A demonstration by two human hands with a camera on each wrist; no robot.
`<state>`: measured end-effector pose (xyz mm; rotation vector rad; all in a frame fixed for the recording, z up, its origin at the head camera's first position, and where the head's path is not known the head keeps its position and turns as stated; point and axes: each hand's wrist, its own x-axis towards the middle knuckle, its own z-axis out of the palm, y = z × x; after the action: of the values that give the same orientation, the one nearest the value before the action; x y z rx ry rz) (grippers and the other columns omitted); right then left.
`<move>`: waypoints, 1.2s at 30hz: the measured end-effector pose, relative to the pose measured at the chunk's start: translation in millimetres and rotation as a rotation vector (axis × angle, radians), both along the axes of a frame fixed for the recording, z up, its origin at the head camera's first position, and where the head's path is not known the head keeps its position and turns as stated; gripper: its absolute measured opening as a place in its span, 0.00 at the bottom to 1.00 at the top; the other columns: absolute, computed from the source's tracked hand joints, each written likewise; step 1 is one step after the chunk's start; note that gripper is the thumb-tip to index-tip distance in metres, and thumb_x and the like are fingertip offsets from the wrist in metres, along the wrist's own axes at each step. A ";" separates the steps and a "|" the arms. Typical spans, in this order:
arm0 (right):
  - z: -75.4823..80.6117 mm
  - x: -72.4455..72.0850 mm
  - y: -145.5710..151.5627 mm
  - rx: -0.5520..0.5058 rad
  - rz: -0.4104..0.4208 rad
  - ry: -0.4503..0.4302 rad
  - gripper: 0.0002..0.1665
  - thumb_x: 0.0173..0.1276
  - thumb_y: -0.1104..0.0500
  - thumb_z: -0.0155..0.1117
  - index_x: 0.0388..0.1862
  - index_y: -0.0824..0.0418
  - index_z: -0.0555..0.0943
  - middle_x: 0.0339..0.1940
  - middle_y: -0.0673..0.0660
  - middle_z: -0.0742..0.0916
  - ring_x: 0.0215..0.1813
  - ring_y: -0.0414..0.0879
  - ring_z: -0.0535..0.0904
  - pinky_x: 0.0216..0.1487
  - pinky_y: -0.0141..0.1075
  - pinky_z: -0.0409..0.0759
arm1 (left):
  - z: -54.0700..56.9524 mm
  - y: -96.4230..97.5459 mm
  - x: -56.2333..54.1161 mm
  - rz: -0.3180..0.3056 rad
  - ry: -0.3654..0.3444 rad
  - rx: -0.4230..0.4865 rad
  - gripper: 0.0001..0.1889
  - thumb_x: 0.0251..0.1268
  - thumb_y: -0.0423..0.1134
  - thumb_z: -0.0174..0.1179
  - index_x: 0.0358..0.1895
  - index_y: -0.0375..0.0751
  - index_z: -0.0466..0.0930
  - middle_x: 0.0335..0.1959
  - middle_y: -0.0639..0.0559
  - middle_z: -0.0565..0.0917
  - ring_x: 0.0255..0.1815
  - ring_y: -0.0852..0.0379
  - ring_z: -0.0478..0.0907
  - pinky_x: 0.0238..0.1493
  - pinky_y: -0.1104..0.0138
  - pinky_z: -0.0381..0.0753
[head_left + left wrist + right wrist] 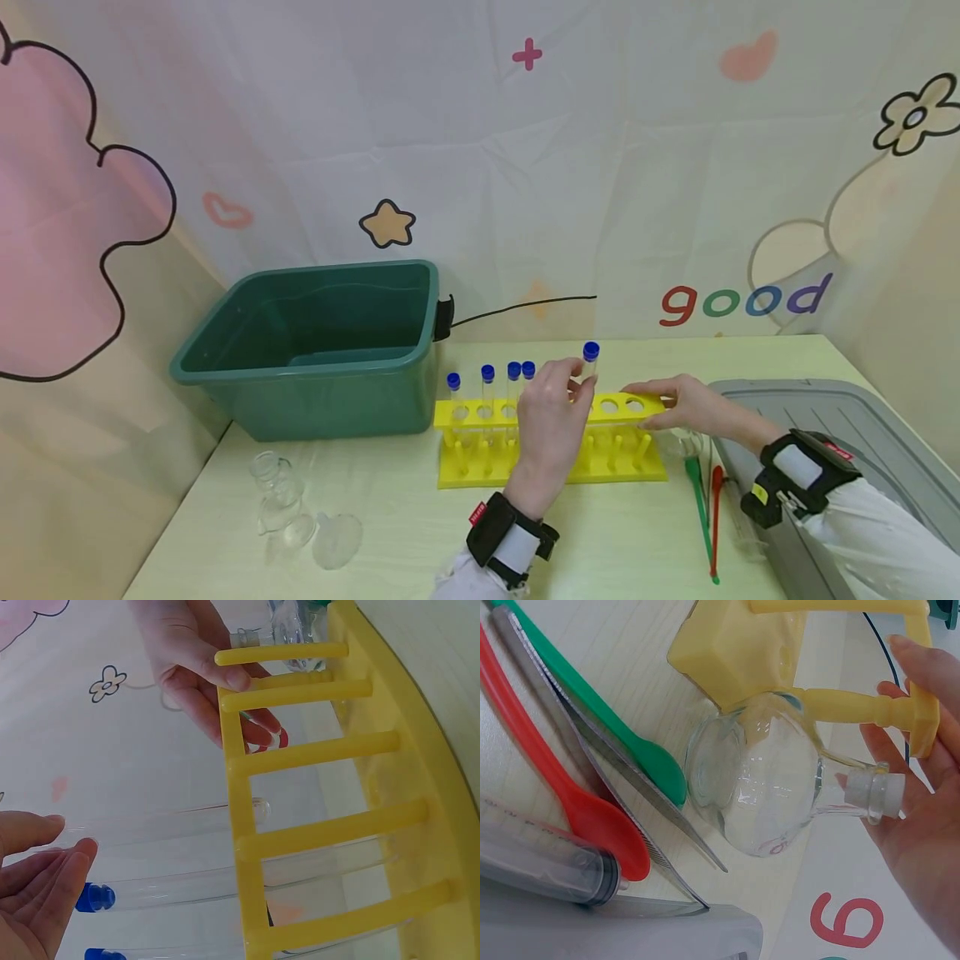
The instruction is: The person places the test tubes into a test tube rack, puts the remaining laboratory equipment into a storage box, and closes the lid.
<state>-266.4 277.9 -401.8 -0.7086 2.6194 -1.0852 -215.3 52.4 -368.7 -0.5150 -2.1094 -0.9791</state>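
Note:
My left hand (551, 417) pinches a clear test tube (172, 823) with a blue cap (591, 349) near its capped end. The tube's rounded bottom is at the top bar of the yellow test tube rack (480, 480), as the left wrist view shows. Several other blue-capped test tubes (488, 373) stand in the rack, left of my left hand in the head view. At the rack's right end, my right hand (686, 402) grips the top bar between thumb and fingers. Beside that end is a clear glass flask (769, 776) with a whitish stopper (885, 793).
A green bin (375, 400) stands at the back left. Clear glassware (279, 492) and a clear round dish (337, 542) lie front left. Right of the rack are a green spoon (660, 771), a red spoon (604, 829), tweezers (611, 769), a syringe (540, 851) and a grey tray (795, 396).

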 end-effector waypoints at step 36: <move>-4.7 -2.3 2.2 -0.002 0.002 -0.001 0.32 0.56 0.55 0.68 0.58 0.66 0.72 0.56 0.66 0.75 0.54 0.60 0.70 0.50 0.56 0.66 | -32.4 8.3 -9.6 0.161 -0.155 -0.144 0.08 0.48 0.40 0.69 0.31 0.41 0.84 0.24 0.53 0.82 0.17 0.62 0.73 0.15 0.79 0.60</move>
<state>-268.7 280.1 -406.5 -0.7117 2.6166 -1.0873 -224.9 60.7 -401.1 -0.3415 -2.3323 -0.8015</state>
